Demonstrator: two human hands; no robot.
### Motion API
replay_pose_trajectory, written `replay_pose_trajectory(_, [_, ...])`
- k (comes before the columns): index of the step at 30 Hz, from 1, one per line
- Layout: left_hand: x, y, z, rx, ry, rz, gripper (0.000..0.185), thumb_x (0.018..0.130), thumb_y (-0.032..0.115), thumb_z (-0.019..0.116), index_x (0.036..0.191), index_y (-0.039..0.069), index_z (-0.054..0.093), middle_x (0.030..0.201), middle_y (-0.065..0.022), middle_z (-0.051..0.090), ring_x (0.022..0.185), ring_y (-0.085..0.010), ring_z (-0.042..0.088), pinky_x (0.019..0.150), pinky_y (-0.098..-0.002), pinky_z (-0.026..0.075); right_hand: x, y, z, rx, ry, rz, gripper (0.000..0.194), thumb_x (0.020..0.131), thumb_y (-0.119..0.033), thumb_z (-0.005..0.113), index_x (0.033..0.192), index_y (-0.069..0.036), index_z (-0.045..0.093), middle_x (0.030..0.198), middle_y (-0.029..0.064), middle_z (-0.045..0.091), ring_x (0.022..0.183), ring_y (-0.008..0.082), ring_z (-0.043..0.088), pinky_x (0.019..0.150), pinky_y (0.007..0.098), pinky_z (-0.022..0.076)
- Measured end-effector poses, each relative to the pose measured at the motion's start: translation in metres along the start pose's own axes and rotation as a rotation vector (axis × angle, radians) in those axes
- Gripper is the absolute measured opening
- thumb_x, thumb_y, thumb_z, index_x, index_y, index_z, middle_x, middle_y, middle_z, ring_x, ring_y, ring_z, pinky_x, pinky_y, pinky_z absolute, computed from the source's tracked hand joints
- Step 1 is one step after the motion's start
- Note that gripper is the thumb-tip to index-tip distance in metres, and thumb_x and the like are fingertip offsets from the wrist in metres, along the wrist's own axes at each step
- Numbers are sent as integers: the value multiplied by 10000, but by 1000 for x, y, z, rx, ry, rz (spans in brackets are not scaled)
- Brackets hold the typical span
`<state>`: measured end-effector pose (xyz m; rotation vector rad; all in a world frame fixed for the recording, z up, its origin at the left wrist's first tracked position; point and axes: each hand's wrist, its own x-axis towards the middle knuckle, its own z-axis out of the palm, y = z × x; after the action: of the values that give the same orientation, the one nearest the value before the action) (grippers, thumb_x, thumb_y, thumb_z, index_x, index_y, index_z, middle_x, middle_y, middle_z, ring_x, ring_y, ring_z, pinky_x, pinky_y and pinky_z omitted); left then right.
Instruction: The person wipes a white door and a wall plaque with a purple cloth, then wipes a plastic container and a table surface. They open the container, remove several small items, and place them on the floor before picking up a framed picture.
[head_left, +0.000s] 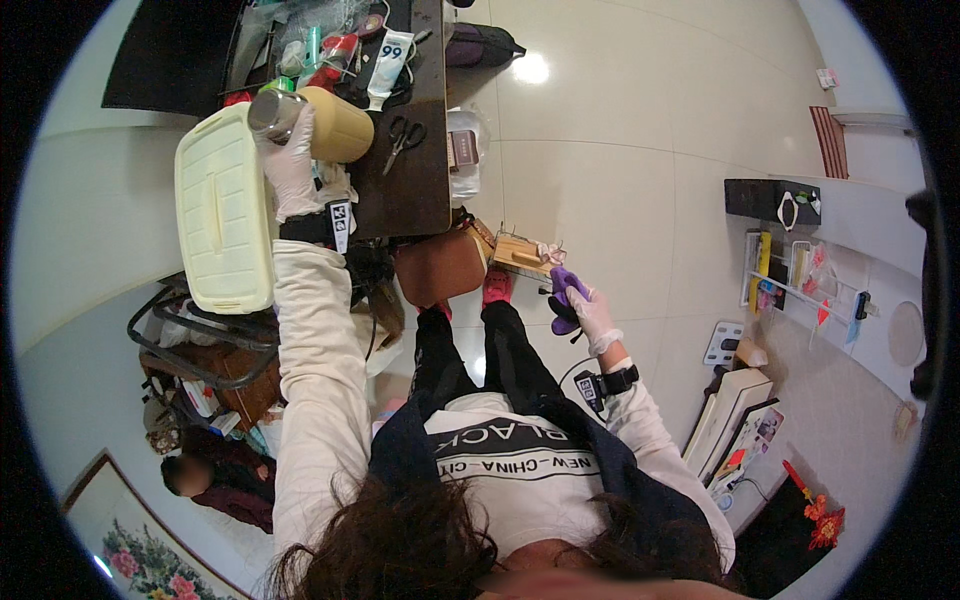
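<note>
My left hand (292, 169), in a pale thin glove, reaches onto the dark table (405, 199). Its fingers lie against a metal-capped container (275, 116) beside a yellow cylindrical container (337, 125); which of the two it grips I cannot tell. Black-handled scissors (405, 139) lie to the right of these, and a white tube (390, 66) lies above. A cream lidded storage box (223, 210) stands left of the hand. My right hand (591, 313), gloved too, is shut on a purple and black cloth item (566, 300) above the floor.
A brown-topped stool (441, 268) stands at the table's front edge, by a wire rack with a wooden board (521, 253). Bags and small goods crowd the table's far end. A black metal frame (202, 330) is below the storage box. Another person (225, 480) is at the lower left.
</note>
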<state>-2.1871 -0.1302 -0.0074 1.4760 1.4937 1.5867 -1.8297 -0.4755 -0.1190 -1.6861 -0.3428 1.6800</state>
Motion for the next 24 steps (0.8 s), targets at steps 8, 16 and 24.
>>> replay_pose_trajectory(8, [-25,14,39,-118,-4,-39,579,690,132,870,1160,14,553,1105,-75,619,976,-170,590,891,-314,476,-5,17,25,13,11,-11,269,947,-216,592,1129,-26,648,859,-7,651,686,84,614,567,241,494])
replay_pose_trajectory(16, [-87,-22,-2,739,-35,80,874,776,467,722,1399,1,323,1358,-256,406,1249,-438,388,1038,-519,334,-9,20,60,-15,4,-19,275,944,-223,605,1117,-14,647,856,-8,652,698,86,609,571,243,494])
replay_pose_trajectory(24, [-140,-87,-47,1086,-196,-152,539,762,239,674,1238,80,477,1017,-164,552,964,-375,548,871,-499,425,-8,34,76,-132,-7,-2,319,935,-242,627,1148,-4,630,925,-15,647,776,75,573,704,237,486])
